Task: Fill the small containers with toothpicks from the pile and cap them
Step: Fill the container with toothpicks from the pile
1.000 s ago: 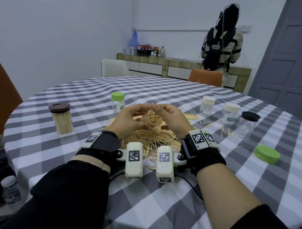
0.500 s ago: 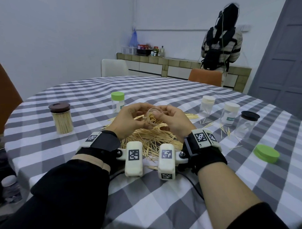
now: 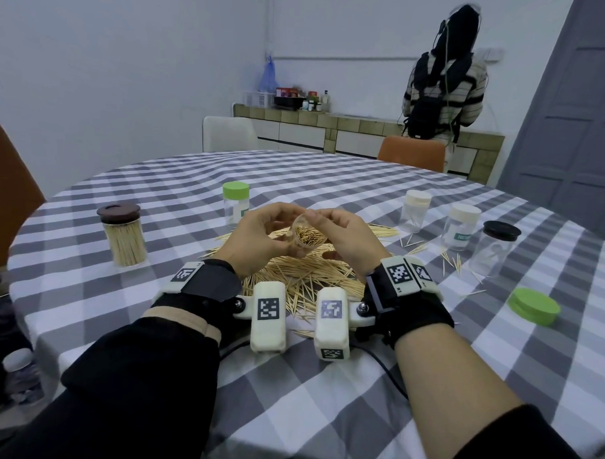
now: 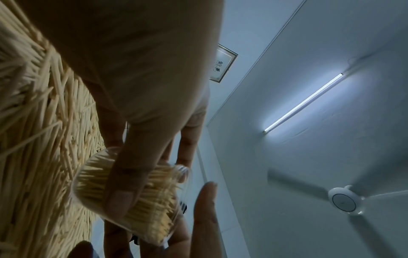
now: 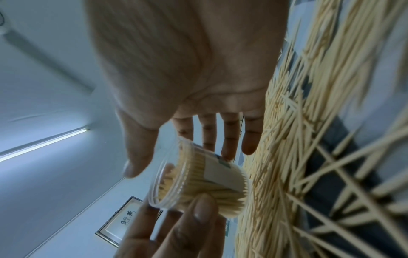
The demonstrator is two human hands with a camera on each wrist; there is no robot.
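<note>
Both forearms reach in from the bottom of the head view and meet at the centre of the frame, wrists close together above the toothpick pile (image 3: 292, 277) on the checked tablecloth (image 3: 323, 384). Between the hands sits a small clear container (image 3: 306, 234), uncapped, packed with toothpicks and tipped so its open mouth faces up and toward the camera.

The left hand (image 3: 256, 238) has it: in the left wrist view the thumb (image 4: 123, 188) lies across the clear wall with fingers curled behind, a firm hold. The right hand (image 3: 348, 239) is up against the container's right side, fingers (image 5: 229, 139) fairly straight behind it and the thumb hanging near the rim; whether it truly clasps the jar I cannot tell.

A loose green lid (image 3: 534, 310) lies at the right edge of the frame. A brown-lidded jar (image 3: 124, 235) full of toothpicks stands at the left, well apart from the hands.
</note>
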